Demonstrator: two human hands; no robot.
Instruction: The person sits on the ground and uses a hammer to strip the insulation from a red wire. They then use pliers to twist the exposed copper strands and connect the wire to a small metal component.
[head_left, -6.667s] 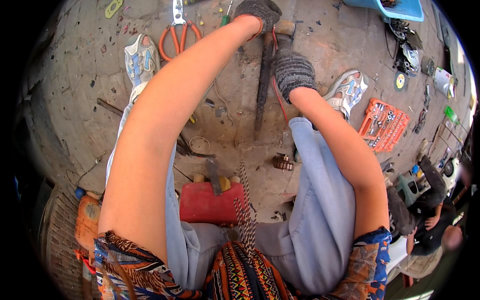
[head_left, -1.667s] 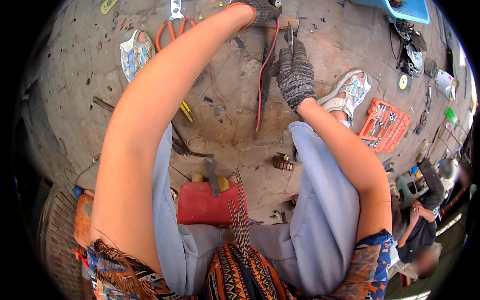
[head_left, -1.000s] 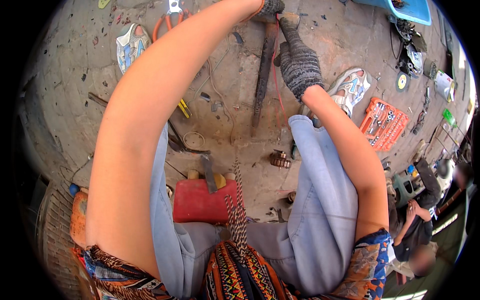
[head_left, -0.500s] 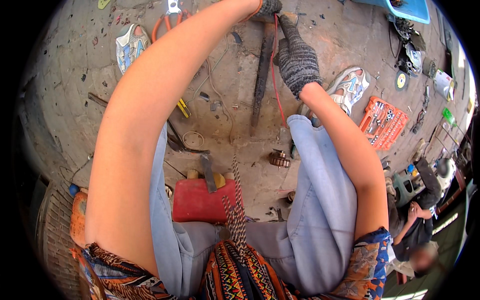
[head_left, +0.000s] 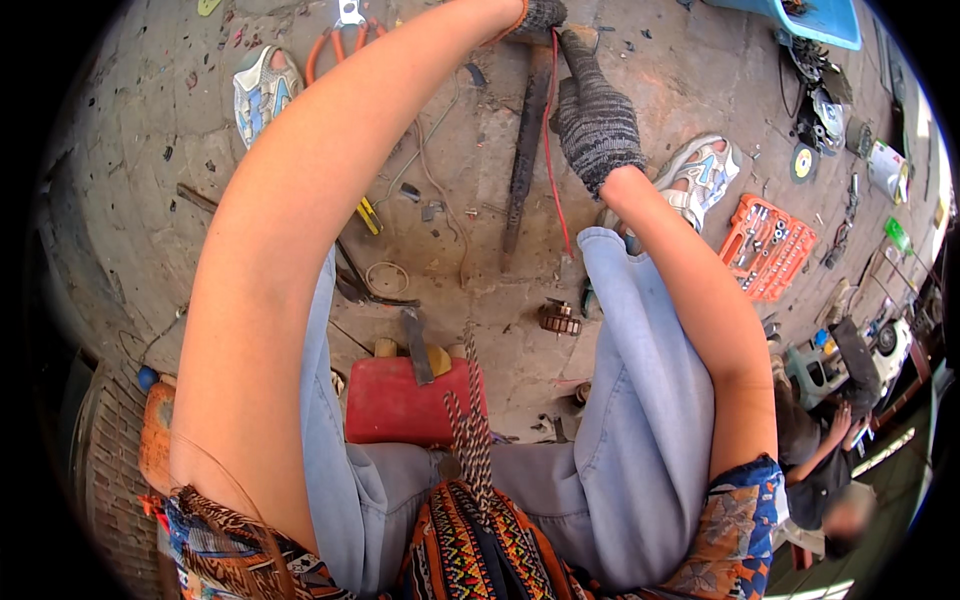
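Both my hands wear dark grey knitted gloves and meet at the top edge of the view. My left hand (head_left: 543, 14) is cut off by that edge, its fingers out of sight. A thin red wire (head_left: 552, 150) hangs from the fingertips of my right hand (head_left: 600, 125), which look closed on its upper end. Just left of the wire, a hammer (head_left: 523, 160) lies on the ground with its dark handle toward me. Its head is partly covered by my hands.
Orange-handled pliers (head_left: 337, 45) lie beyond my left forearm. A red box-like seat (head_left: 395, 405) and a copper-wound motor part (head_left: 560, 318) are between my legs. To the right are an orange socket set (head_left: 768, 245), a blue basin (head_left: 820, 18) and another person (head_left: 825, 490).
My hands stay almost in place, with only a slight shift of the left arm. The red wire's lower end has swung a little. At right, the other person's hands have moved.
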